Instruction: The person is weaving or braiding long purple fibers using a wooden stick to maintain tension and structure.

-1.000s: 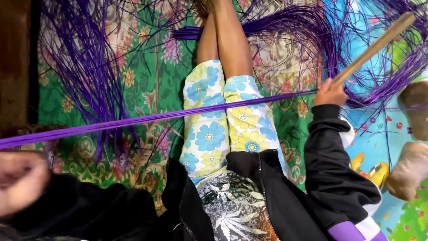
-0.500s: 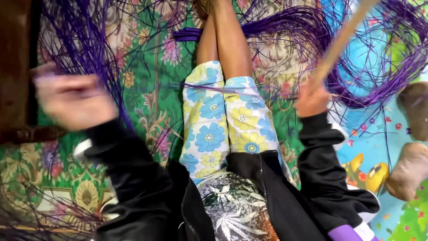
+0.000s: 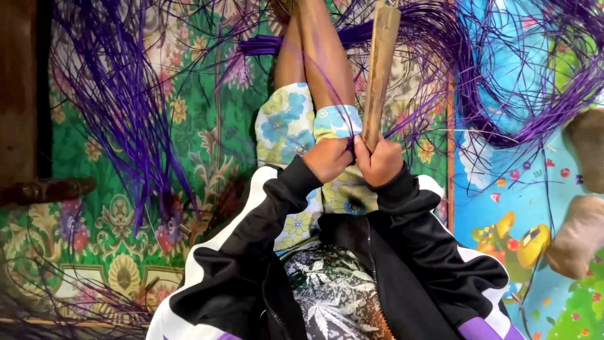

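Observation:
My right hand [image 3: 379, 161] grips the lower end of a long brown wooden stick [image 3: 379, 69] that stands up over my legs. My left hand [image 3: 328, 158] is closed right beside it, at the foot of the stick, apparently pinching thin purple strands [image 3: 327, 88] that run up along my shin. Both hands meet above my lap, over the flowered shorts [image 3: 286, 129]. Black sleeves with white stripes cover both arms.
Bundles of purple strips [image 3: 126, 101] fan across the green flowered mat [image 3: 207, 145] on the left, and loop in a tangle [image 3: 535, 94] over a blue picture mat at the right. A dark wooden post [image 3: 19, 94] lies far left. Brown lumps [image 3: 576, 236] sit at the right edge.
My left hand swung in from the far left to meet my right hand at my lap. The stick turned from slanting right to nearly upright. The taut purple bundle across my legs is gone.

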